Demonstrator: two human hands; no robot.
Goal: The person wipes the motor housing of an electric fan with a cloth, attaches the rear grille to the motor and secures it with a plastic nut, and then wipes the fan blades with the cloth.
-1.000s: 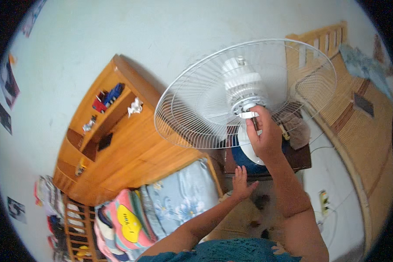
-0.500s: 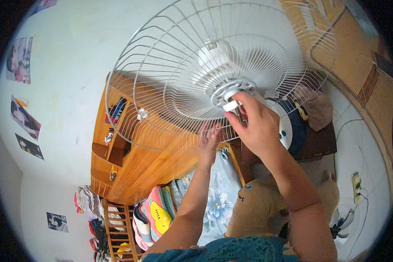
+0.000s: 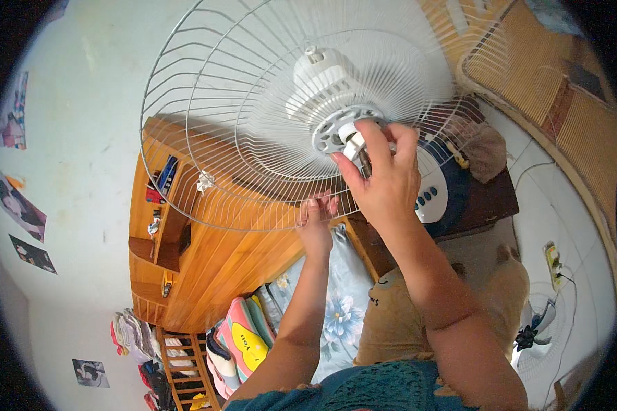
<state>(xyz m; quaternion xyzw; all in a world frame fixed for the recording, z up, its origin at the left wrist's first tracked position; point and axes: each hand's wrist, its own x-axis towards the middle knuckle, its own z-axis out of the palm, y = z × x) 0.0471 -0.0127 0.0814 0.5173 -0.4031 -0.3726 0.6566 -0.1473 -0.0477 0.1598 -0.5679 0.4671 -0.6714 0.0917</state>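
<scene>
A floor fan without blades shows its white motor housing [image 3: 322, 75] behind a round wire rear guard [image 3: 188, 137]. At the guard's hub, a pale ring with holes [image 3: 324, 141] surrounds a white plastic nut [image 3: 354, 146] on the metal shaft [image 3: 365, 164]. The thumb and fingers of my right hand [image 3: 389, 178] are closed around that nut. Lower down, my left hand [image 3: 315, 222] has its fingers curled on the guard's lower wires. Below my right wrist lies the fan's white control base with blue buttons [image 3: 437, 188], partly hidden by my hand.
A wooden headboard with shelves [image 3: 219, 253] stands behind the guard, beside a flowered bed sheet [image 3: 339, 315]. On the floor at right are dark fan blades [image 3: 528, 337] near another wire guard, and a power strip [image 3: 551, 260] with a cord. A woven mat [image 3: 528, 75] is upper right.
The guard and both hands sit slightly farther left in view. My left hand's fingers, spread and blurred before, now curl on the guard. The right hand stays at the nut, its fingers shifted around it.
</scene>
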